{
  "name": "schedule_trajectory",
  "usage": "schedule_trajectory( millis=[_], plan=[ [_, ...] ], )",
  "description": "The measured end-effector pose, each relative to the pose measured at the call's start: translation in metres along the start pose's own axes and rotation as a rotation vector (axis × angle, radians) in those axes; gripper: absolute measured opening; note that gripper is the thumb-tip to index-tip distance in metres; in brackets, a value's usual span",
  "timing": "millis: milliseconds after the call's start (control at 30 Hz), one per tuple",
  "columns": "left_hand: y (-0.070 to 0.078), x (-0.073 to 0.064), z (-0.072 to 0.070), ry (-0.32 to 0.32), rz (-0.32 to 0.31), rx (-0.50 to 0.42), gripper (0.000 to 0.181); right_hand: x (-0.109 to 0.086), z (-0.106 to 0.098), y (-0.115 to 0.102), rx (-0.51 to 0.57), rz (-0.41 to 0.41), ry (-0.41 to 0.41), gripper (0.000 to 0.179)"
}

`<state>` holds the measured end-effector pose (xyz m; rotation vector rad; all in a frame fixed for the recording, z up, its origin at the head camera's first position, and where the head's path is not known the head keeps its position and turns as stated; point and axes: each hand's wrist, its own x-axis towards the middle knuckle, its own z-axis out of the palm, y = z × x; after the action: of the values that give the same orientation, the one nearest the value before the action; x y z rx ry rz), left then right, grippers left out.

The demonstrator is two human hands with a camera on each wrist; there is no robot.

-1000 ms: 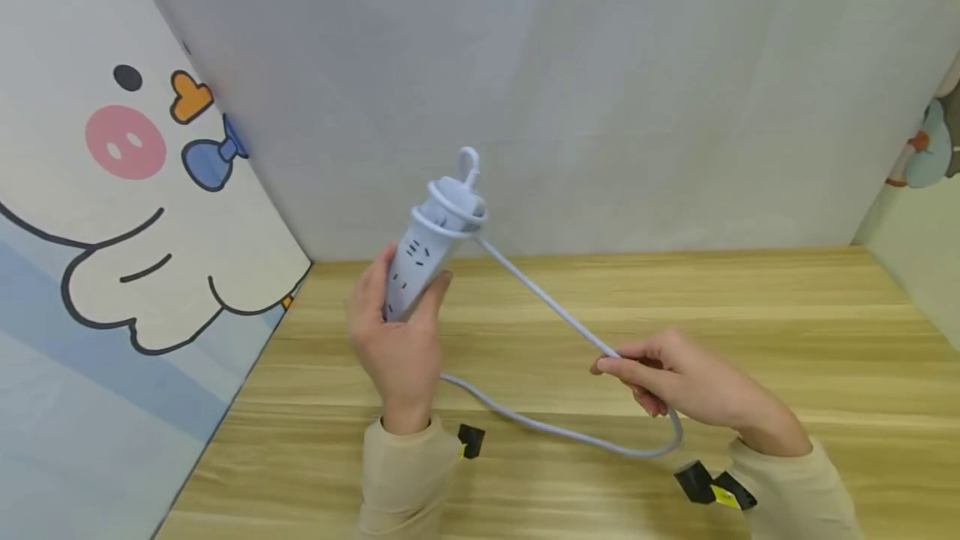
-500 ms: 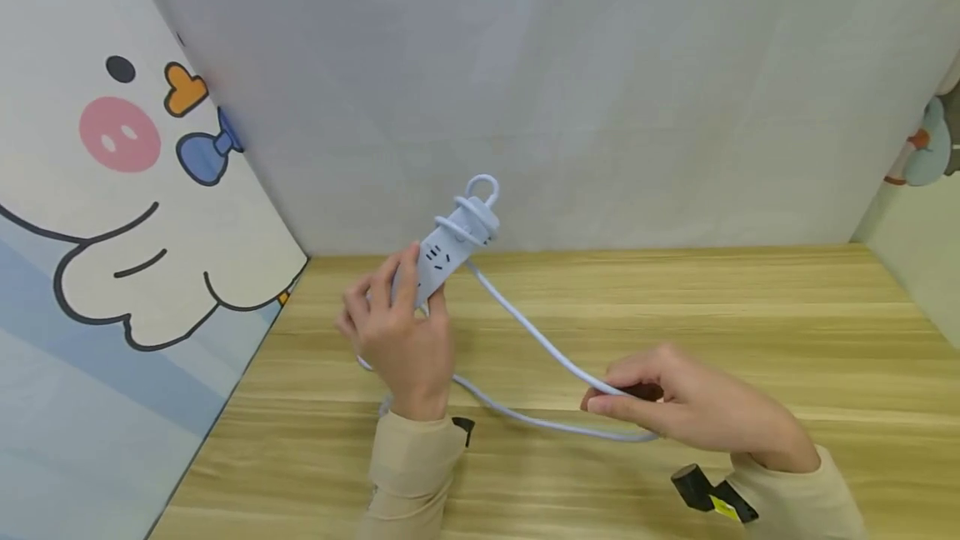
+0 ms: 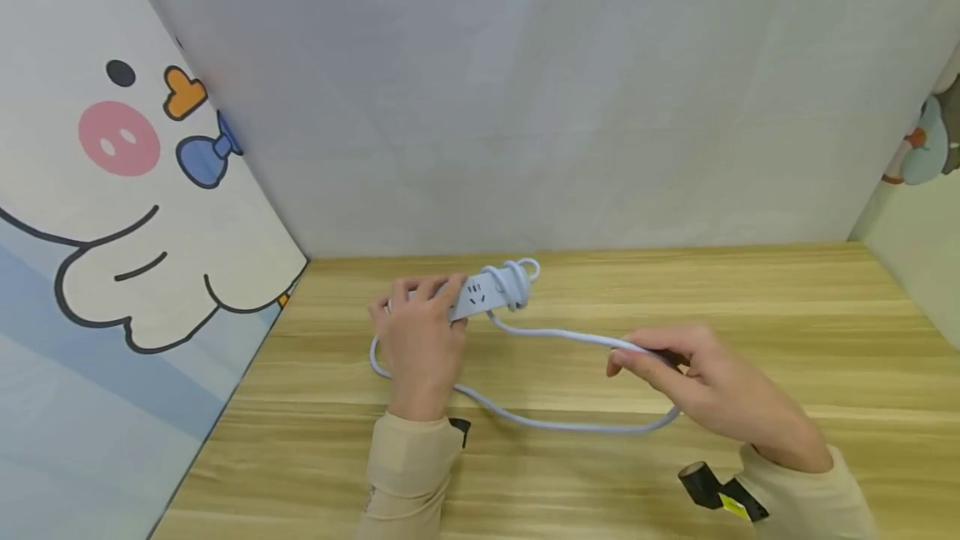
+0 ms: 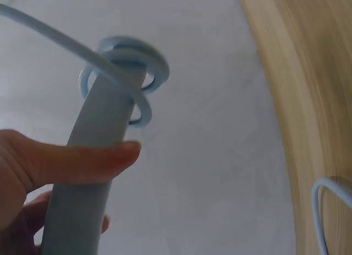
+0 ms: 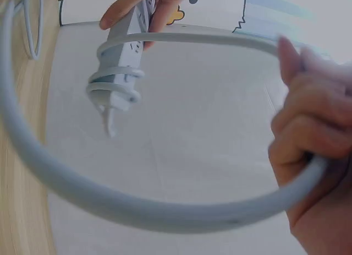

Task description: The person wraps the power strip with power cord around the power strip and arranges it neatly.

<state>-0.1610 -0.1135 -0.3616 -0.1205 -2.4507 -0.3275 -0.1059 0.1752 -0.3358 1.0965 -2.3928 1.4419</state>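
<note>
In the head view my left hand grips a white power strip by its near end, low over the table. Its thumb lies across the strip's plain side in the left wrist view. Several turns of the white cord wrap the strip's far end, where a small loop sticks out. Off to the right, my right hand pinches the cord between thumb and fingers. From there the cord bends back in a wide loop toward my left hand; the right wrist view shows this loop up close.
The wood-grain table meets a pale grey backdrop behind the strip. A panel with a cartoon bird stands at the left. Black camera mounts sit by the wrists.
The strip has dropped from a raised, upright tilt to nearly level, its wrapped end swinging right and down. The left fingers now lie over its top. The right hand keeps hold of the cord.
</note>
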Motion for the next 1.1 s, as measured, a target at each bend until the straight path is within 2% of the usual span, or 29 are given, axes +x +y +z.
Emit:
schedule_trajectory(
  millis=[100, 233, 300, 400, 633, 800, 1000, 1100],
  plan=[
    [0.002, 0.000, -0.005, -0.117, 0.079, 0.037, 0.047, 0.003, 0.004, 0.002, -0.026, -0.015, 0.158, 0.029],
    [0.003, -0.001, -0.014, -0.253, 0.207, -0.005, 0.053, 0.007, 0.006, 0.006, -0.054, -0.044, 0.356, 0.027],
    [0.003, -0.002, -0.018, -0.317, 0.268, -0.047, 0.054, 0.008, 0.006, 0.008, -0.067, -0.041, 0.422, 0.027],
    [0.002, -0.004, -0.022, -0.382, 0.335, -0.121, 0.054, 0.009, 0.005, 0.010, -0.096, -0.009, 0.481, 0.026],
    [-0.001, -0.003, -0.029, -0.399, 0.471, -0.306, 0.055, 0.011, 0.002, 0.015, -0.152, 0.037, 0.550, 0.023],
    [-0.001, -0.004, -0.037, -0.411, 0.531, -0.494, 0.055, 0.011, 0.001, 0.021, -0.167, 0.067, 0.558, 0.021],
    [-0.001, -0.004, -0.045, -0.378, 0.590, -0.719, 0.052, 0.011, 0.003, 0.022, -0.180, 0.151, 0.528, 0.018],
    [0.000, -0.003, -0.048, -0.392, 0.620, -0.811, 0.049, 0.012, 0.006, 0.022, -0.179, 0.185, 0.484, 0.016]
  ],
)
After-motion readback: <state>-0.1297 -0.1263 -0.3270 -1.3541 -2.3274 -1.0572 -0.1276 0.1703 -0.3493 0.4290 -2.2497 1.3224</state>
